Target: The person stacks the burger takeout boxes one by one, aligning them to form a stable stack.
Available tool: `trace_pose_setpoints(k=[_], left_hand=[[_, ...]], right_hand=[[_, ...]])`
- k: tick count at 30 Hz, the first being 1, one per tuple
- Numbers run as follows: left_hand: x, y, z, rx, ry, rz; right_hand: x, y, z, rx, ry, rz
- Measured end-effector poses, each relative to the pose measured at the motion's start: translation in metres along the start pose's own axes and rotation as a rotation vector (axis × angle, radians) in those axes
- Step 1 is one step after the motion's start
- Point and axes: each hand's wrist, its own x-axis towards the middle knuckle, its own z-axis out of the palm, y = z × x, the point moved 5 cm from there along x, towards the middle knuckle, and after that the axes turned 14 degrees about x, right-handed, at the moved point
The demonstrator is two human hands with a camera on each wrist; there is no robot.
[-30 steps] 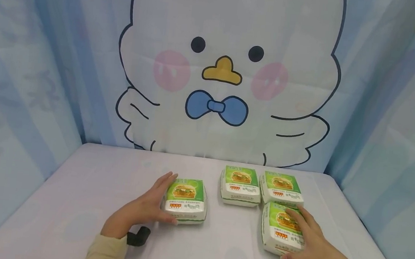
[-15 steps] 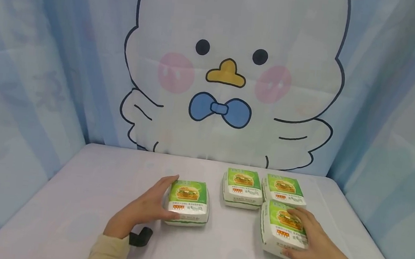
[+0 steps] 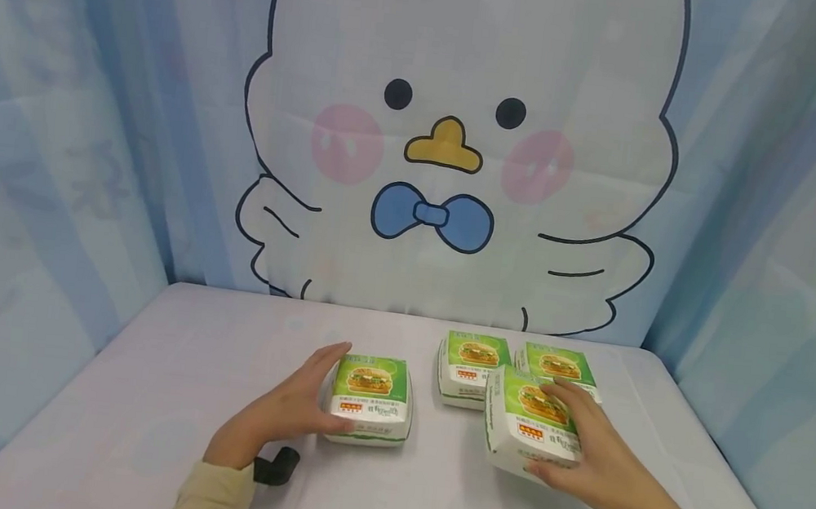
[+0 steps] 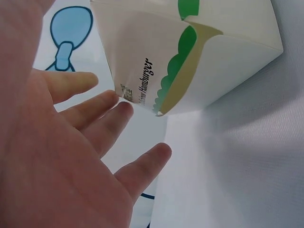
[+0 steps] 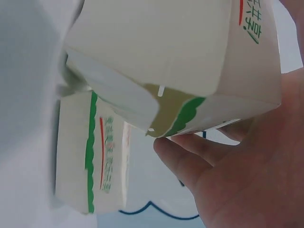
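Note:
My right hand [image 3: 605, 462] grips a white-and-green hamburger box [image 3: 538, 419] by its right side, thumb at the front and fingers at the back. This box is raised off the table and tilted. In the right wrist view its pale underside [image 5: 156, 42] shows above the fingertips [image 5: 171, 149]. A second hamburger box [image 3: 369, 398] sits flat on the table, with my left hand [image 3: 290, 407] at its left side. The left wrist view shows the left fingers [image 4: 107, 128] fairly straight and spread beside this box [image 4: 142, 52]; the thumb's contact is unclear.
Two more hamburger boxes stand at the back right: one [image 3: 472, 359] behind the held box, the other [image 3: 561, 363] partly hidden by it. The white table [image 3: 224, 327] ends at a curtain [image 3: 442, 282] with a cartoon bird. Black wrist-camera pieces [image 3: 277, 466] show near the wrists.
My right hand has lifted its hamburger box off the table and carried it left, in front of the two back boxes. The left hand and its box have stayed about still.

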Motion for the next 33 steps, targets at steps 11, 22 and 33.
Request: trace_pose_setpoints(k=[11, 22, 33], left_hand=[[0.000, -0.002, 0.001, -0.015, -0.004, -0.005], [0.001, -0.001, 0.000, -0.012, 0.007, 0.003], [0.002, -0.003, 0.002, -0.015, 0.008, -0.015]], right_hand=[[0.022, -0.032, 0.016, 0.003, 0.022, -0.107], [0.044, -0.056, 0.040, 0.017, -0.012, -0.139], [0.061, -0.079, 0.068, 0.021, -0.034, -0.200]])
